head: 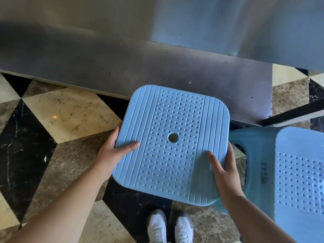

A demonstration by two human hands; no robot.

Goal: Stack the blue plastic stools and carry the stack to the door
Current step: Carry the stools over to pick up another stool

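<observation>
A blue plastic stool (pixel 172 118) fills the middle of the head view, seen from above, its dimpled seat with a round centre hole tilted slightly. My left hand (pixel 115 151) grips the seat's left edge, thumb on top. My right hand (pixel 223 172) grips the seat's right edge, thumb lying on the ribbed strip. The stool's legs are hidden under the seat. A second blue stool (pixel 298 172) stands on the floor at the right, partly cut off by the frame.
A metal table top (pixel 140 64) runs across the upper half, its edge just beyond the held stool. A dark table leg (pixel 294 113) slants at the right. The floor is patterned marble tile (pixel 70 111). My white shoes (pixel 170 227) are below the stool.
</observation>
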